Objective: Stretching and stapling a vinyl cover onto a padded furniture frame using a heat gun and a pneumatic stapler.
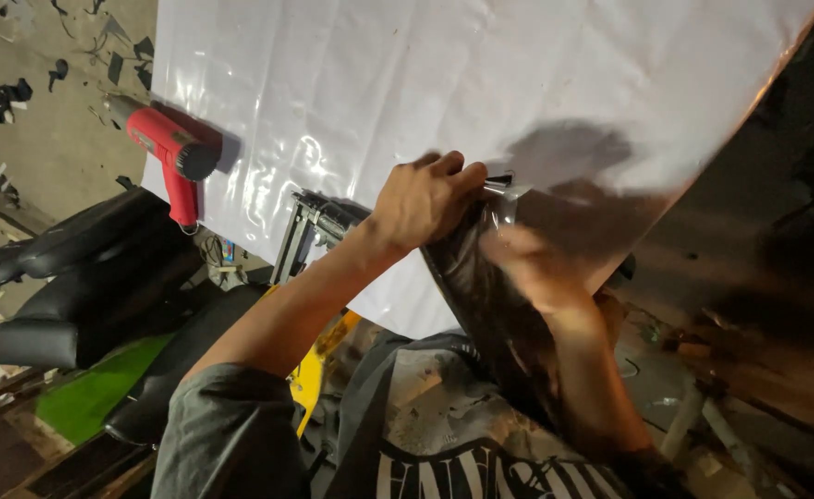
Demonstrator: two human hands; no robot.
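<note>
Both hands, left (425, 199) and blurred right (532, 263), pinch the dark film strip (481, 296) at the white sheet (444, 83).

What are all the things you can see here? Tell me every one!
white sheet: one, white and shiny, spread over the table
dark film piece: one, blackish and glossy, at the sheet's near edge, held by both hands
heat gun: one, red with a black back, lying on the sheet's left edge
metal tool: one, dark grey, at the sheet's near edge beside the left wrist
seat cushions: several, black, stacked at the left
green mat: one, green, lower left
scraps: several, dark, scattered on the floor upper left
left hand: one, gripping the film's top edge
right hand: one, blurred, on the film
</note>
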